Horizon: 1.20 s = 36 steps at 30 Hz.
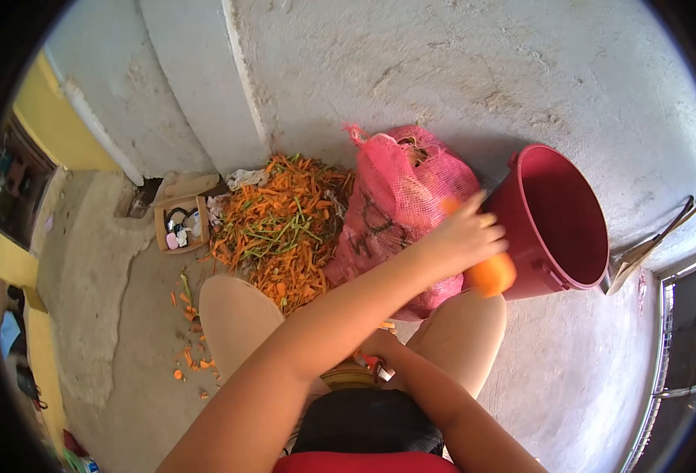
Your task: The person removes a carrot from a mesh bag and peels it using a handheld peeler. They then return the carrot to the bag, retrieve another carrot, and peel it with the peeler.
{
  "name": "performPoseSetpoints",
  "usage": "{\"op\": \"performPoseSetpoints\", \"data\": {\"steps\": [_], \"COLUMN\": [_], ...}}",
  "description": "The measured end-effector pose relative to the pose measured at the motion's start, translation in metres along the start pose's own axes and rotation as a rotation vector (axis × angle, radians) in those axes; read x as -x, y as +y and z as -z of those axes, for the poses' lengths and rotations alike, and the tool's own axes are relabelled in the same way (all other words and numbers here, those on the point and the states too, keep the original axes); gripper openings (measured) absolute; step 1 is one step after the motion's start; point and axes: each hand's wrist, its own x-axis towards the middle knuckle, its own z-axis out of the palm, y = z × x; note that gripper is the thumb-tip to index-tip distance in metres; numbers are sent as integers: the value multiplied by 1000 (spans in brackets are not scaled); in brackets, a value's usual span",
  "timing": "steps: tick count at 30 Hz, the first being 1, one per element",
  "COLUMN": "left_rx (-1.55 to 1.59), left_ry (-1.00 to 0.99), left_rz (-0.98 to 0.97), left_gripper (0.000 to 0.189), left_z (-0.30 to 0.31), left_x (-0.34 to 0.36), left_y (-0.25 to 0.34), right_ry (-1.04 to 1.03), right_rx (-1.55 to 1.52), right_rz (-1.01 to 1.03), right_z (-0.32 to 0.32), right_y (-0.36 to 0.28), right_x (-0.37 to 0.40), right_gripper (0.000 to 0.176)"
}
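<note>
1. Left hand [470,236]: blurred fingers wrapped around a carrot [491,274], just left of the bucket [515,260].
2. Right hand [380,344]: lower left of the bucket, at a red-and-white object [378,366]; grip unclear.
3. Mesh sack [379,205]: left of the bucket.

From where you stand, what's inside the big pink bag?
Some brownish stuff shows near the top of the pink bag. The netting and the left hand hide the rest, so I can't tell what fills it.
</note>
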Motion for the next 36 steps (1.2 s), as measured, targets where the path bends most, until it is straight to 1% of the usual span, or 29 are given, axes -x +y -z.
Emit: {"op": "performPoseSetpoints", "data": {"steps": [1, 3, 6, 8, 10, 11, 12, 13, 14, 16, 19, 20, 22, 23, 25, 28, 29, 30, 33, 36], "left_rx": [2, 224, 258, 263, 265, 256, 313, 302, 291, 140, 18, 33, 69, 36, -33, 20, 98, 159, 325, 316], "left_ry": [361, 592, 672, 631, 529, 504, 509, 440, 371, 206, -308, -349, -432, -450, -486, -498, -300, -278, -118, -95], "left_rz": [2, 116, 150, 195, 408, 518, 598, 646, 695, 632, 731, 764, 828, 749, 596, 588, 515, 490, 510, 349], "left_gripper": [25, 32, 38, 33, 29, 26, 24, 24, 25, 30, 43, 43, 44, 41, 35, 25, 16, 10, 9, 10], "left_z": [7, 36, 43, 24, -13, -29, -56, -86, -109, -122, -123, -120, -105, -106, -104, -105, -105, -97, -70, -55], "left_x": [-30, -72, -88, -73, -49, -33, -13, 6, 24, 47, 69, 73, 74, 81, 101, 129, 137, 138, 121, 102], "left_y": [1, 12, 8, -19, -56, -76, -98, -120, -135, -149, -153, -152, -146, -143, -135, -112, -100, -86, -51, -40], "right_ry": [39, 96, 157, 140, 140, 204, 268, 332, 379, 456, 673, 701, 639, 608, 625, 648, 644, 642, 713, 736], "right_rx": [5, 11, 52, 129, 122, -156, -434, -712, -1119, -1930, -1987, -1973, -1870, -1816, -1794, -1760, -1756, -1752, -1722, -1664], "right_rz": [23, 47, 43, 13, -32, -67, -101, -135, -32, 200, 189, 158, 60, 15, 23, 10, 0, -10, 6, -46], "right_z": [7, 23, 51, 73, 95, 106, 117, 127, 136, 148, 146, 145, 145, 145, 140, 142, 143, 145, 139, 134], "right_y": [-6, -13, -9, 11, 29, 37, 43, 46, 44, 44, 62, 60, 62, 65, 72, 73, 70, 69, 74, 80], "right_x": [-5, -7, 14, 42, 77, 94, 110, 122, 132, 147, 120, 115, 109, 106, 96, 92, 96, 97, 87, 78], "right_gripper": [30, 29, 29, 28, 28, 27, 26, 26, 23, 17, 13, 15, 14, 14, 14, 13, 13, 13, 12, 12]}}
